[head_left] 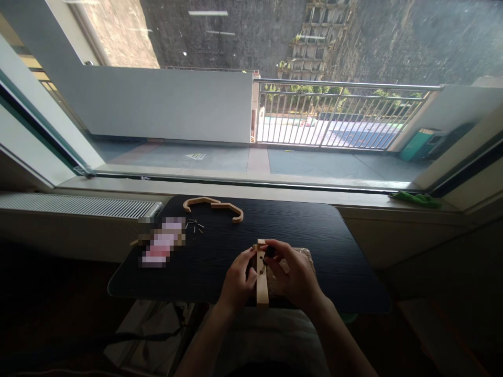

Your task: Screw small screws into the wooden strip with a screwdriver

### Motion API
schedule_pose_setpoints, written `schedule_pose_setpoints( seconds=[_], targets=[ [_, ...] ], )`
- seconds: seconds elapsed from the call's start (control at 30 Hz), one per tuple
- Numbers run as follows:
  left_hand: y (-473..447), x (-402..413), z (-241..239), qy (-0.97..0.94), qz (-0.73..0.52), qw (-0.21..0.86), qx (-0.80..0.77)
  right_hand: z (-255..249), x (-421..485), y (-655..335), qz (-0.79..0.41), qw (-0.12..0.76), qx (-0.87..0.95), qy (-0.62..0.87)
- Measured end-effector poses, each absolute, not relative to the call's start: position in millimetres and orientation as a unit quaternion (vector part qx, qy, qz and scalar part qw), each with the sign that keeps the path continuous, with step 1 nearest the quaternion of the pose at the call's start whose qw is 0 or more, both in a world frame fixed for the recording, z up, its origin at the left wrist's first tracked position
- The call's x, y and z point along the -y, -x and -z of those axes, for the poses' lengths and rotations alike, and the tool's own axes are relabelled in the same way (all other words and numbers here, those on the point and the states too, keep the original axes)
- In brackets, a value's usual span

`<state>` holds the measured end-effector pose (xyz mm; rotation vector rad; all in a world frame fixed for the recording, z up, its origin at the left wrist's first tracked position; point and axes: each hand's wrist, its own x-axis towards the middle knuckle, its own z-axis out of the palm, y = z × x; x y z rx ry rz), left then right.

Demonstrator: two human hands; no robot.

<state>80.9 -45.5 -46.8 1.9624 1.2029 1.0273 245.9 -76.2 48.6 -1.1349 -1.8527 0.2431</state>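
Observation:
A light wooden bar (261, 285) stands on end near the front edge of the dark table (338, 246). My left hand (238, 280) grips the bar from its left side, fingers curled round it. My right hand (294, 272) is closed on a small dark object (269, 252) pressed against the bar's upper end; I cannot make out what it is. A pale woven piece (308, 256) lies partly hidden under my right hand.
Two curved wooden pieces (214, 205) lie at the back of the table. Several small dark screws (195, 226) sit beside a blurred pinkish patch (163, 242) at the left. A radiator (74, 205) is left, a window sill with a green cloth (416, 198) behind.

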Motion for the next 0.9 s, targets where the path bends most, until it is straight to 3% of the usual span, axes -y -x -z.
schedule_pose_setpoints(
  seconds=[0.9],
  targets=[
    [-80.2, 45.5, 46.4, -0.737, -0.39, 0.312, -0.455, -43.1, 73.8, -245.6, -0.114, 0.484, 0.749, 0.437]
  ],
)
